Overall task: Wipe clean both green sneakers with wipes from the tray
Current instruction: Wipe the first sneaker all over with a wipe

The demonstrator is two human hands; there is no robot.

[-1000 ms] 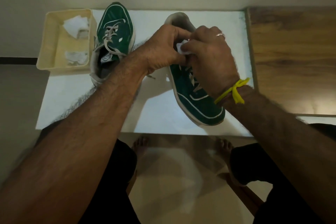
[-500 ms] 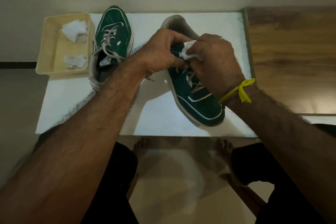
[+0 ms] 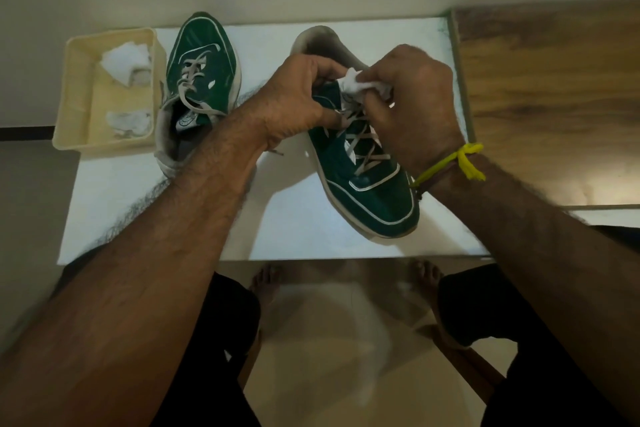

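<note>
1. Right sneaker [image 3: 370, 184] lies on the white board [image 3: 298, 229], toe toward the person, heel toward the wall; its upper is matte green suede with thin white piping, flat grey laces, and a worn off-white sole.
2. Left sneaker [image 3: 204, 55] lies the other way round, just beside the tray [image 3: 74, 94], with loose laces and a grey padded collar showing a round logo on the insole.
3. The tray is a cream plastic box with rounded corners (its wall faintly ribbed); inside lie two crumpled white wipes [image 3: 126, 61], the nearer one greyer.
4. Left hand [image 3: 294, 100] grips the right sneaker at its tongue and collar, fingers curled over the edge.
5. Right hand [image 3: 412, 97] pinches a bunched, soft white wipe [image 3: 356, 83] between thumb and fingers, pressing it at the shoe's opening; a yellow thread [image 3: 457, 163] is knotted at that wrist.
6. The board sits on a pale floor beside a wood-grain panel [image 3: 554, 97]; bare feet [image 3: 265, 284] show below its near edge.
7. Against the earlier frames: the wipe shows more plainly now, sticking out above the right fingers, where a second ago it was nearly buried between the hands.
8. The right hand has shifted slightly rightward, uncovering more of the laces, while the left keeps its grip on the collar.
</note>
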